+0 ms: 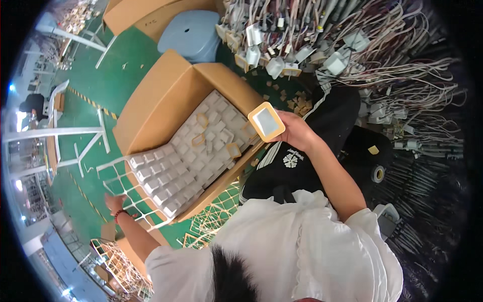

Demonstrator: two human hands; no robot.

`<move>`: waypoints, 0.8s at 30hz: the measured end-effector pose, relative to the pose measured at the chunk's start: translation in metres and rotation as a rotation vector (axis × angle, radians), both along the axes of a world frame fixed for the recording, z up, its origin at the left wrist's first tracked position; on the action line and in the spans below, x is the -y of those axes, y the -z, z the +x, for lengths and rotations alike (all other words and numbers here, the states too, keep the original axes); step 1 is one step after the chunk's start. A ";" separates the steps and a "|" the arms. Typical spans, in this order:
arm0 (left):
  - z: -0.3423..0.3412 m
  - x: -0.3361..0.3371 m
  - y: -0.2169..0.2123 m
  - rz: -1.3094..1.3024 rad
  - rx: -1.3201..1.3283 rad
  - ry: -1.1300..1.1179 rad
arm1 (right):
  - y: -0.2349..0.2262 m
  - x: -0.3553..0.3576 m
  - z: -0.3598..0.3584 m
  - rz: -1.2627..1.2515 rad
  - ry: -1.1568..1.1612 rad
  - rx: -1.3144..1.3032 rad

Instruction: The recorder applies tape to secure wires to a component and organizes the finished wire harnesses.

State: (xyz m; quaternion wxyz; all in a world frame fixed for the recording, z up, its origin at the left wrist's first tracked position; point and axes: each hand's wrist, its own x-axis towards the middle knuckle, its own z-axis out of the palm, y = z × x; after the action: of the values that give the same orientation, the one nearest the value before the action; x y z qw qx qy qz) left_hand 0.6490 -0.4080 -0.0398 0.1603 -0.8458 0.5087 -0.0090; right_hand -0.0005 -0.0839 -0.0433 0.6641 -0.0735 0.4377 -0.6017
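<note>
My right hand [297,132] is closed on a square-cornered white part [265,123] with a tan frame around its face, held above the right edge of an open cardboard box [156,95]. At the box's lower left, my left hand [115,202], with a beaded bracelet at the wrist, grips the edge of a white lattice sheet [130,189]; its fingertips are partly hidden. The lattice stretches from a bank of white blocks [163,176] set in rows inside the box. Loose white pieces and several tan frames [233,150] lie on top of the blocks.
A blue stool [190,35] stands behind the box. Bundles of cables [387,30] with white housings hang at the upper right. Dark cables pile up on the right, near a tape roll [378,174]. Lattice scraps [214,214] lie on the green floor [131,65].
</note>
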 end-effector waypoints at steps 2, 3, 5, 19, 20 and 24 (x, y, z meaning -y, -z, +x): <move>-0.004 -0.002 -0.003 0.274 -0.072 -0.129 | -0.008 -0.008 -0.002 -0.007 0.052 -0.023; -0.008 -0.008 -0.009 0.298 -0.026 -0.053 | -0.011 -0.012 -0.002 0.012 0.107 -0.085; -0.029 -0.024 -0.030 0.267 0.033 -0.042 | -0.016 -0.021 -0.003 -0.082 0.140 -0.196; -0.500 -0.149 0.015 0.307 -0.704 1.752 | -0.043 -0.119 -0.023 -0.286 0.583 0.212; -0.506 -0.150 0.022 0.408 -0.521 1.660 | -0.045 -0.131 -0.025 -0.299 0.624 0.152; -0.498 -0.149 0.009 0.646 -0.507 1.543 | -0.043 -0.161 -0.037 -0.136 0.724 -0.174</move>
State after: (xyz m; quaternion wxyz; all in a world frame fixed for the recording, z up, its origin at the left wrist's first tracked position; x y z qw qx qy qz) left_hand 0.1507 -0.2588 -0.0487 0.2234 -0.1552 0.9372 0.2182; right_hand -0.0380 0.0770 -0.0002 0.3623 -0.0089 0.4490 -0.8167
